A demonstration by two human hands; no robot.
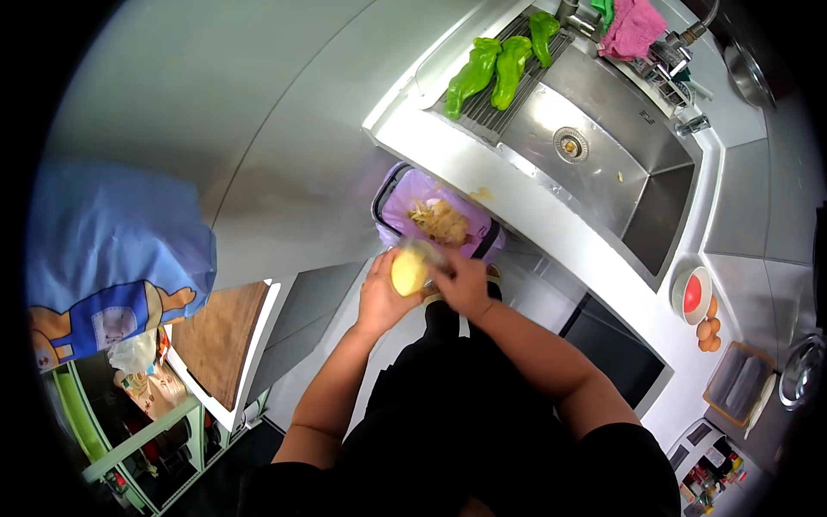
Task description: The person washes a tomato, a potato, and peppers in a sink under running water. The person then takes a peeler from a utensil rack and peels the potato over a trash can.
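Observation:
A peeled yellow potato [408, 272] rests in my left hand [379, 297], whose fingers wrap round its left side and underside. My right hand [465, 286] is closed at the potato's right side, on a tool that motion blur makes hard to make out. Just beyond both hands stands a bin [379, 207] lined with a purple bag [416, 185]. Peelings [439, 221] lie inside it.
Above the bin runs a white counter edge [551, 211] with a steel sink [594, 112]. Green peppers [472, 77] lie on the drain rack. At right are a bowl [692, 295] and several eggs [708, 327]. A blue cloth [129, 241] hangs at left.

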